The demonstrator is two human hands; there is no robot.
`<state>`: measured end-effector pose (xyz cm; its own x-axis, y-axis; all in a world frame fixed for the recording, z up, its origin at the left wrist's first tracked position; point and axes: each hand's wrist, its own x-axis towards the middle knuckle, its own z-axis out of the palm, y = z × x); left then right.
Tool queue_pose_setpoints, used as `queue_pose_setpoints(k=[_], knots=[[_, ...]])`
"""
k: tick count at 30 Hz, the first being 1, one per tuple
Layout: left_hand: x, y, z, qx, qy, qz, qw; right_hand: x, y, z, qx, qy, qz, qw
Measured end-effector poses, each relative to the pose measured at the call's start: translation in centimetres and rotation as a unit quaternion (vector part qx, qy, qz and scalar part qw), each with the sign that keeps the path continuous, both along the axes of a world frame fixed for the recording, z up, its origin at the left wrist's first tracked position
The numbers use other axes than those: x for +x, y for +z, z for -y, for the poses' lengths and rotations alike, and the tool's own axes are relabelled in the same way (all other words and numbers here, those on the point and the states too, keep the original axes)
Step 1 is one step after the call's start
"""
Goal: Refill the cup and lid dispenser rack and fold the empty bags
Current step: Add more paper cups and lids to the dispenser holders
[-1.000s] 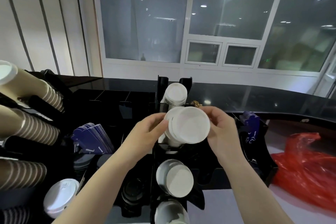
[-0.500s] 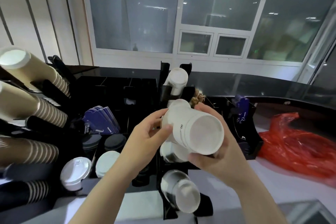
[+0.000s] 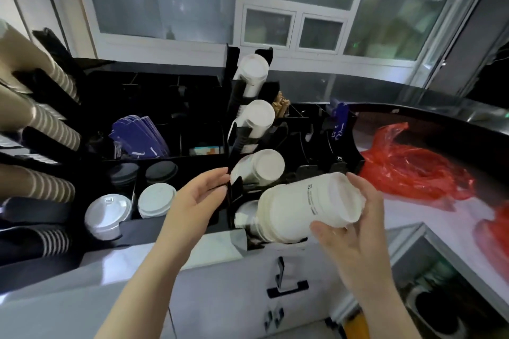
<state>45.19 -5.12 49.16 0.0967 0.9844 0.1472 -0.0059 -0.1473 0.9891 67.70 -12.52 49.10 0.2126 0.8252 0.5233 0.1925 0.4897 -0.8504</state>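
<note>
- The right hand [image 3: 355, 231] grips a stack of white paper cups [image 3: 308, 209] lying on its side, thumb at the near side of the open rim and fingers curled round the far side; the open mouth faces right.
- A column of small dark print runs down the outer cup's wall near the rim; it is too blurred to read.
- The narrow end of the stack points left and down, at the lowest slot of the black upright cup dispenser rack [image 3: 234, 195], where another white cup [image 3: 243, 217] sits partly hidden behind it.
- The left hand [image 3: 201, 198] is spread with relaxed fingers, the fingertips touching the rack's black front edge; it clasps nothing.
- Three further slots above each hold white cups, bottoms outward: top [image 3: 252, 71], second [image 3: 257, 118], third [image 3: 261, 168].
- Left of the rack, black compartments hold white plastic lids [image 3: 108, 212], a second white lid pile [image 3: 157, 199] and dark lids [image 3: 161, 170].
- Behind the lids stand blue card sleeves [image 3: 140, 140] with white markings, illegible.
- At far left, brown ribbed paper cups [image 3: 46, 121] lie stacked in horizontal rows.
- A crumpled red plastic bag [image 3: 413, 165] lies on the white counter [image 3: 413, 217], right of the rack.
</note>
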Motion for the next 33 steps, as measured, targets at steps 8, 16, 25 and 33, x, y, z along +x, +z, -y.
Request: queue_pose_setpoints(k=[8, 16, 25, 33], knots=[[-2.4, -0.2, 1.7, -0.024, 0.028, 0.003, 0.999, -2.2, -3.7, -1.2, -0.030, -0.057, 0.116, 0.991], [-3.9, -0.7, 2.2, -0.032, 0.040, -0.008, 0.999, -3.7, -4.9, -3.2, -0.106, -0.164, 0.360, 0.912], [-3.8, -1.4, 1.5, -0.050, 0.027, -0.021, 0.998, -3.1, -3.3, -4.0, -0.201, -0.110, 0.282, 0.932], [-2.6, -1.0, 0.4, -0.036, -0.009, -0.048, 0.998, -1.8, -1.6, -4.4, -0.207, -0.064, 0.274, 0.937]])
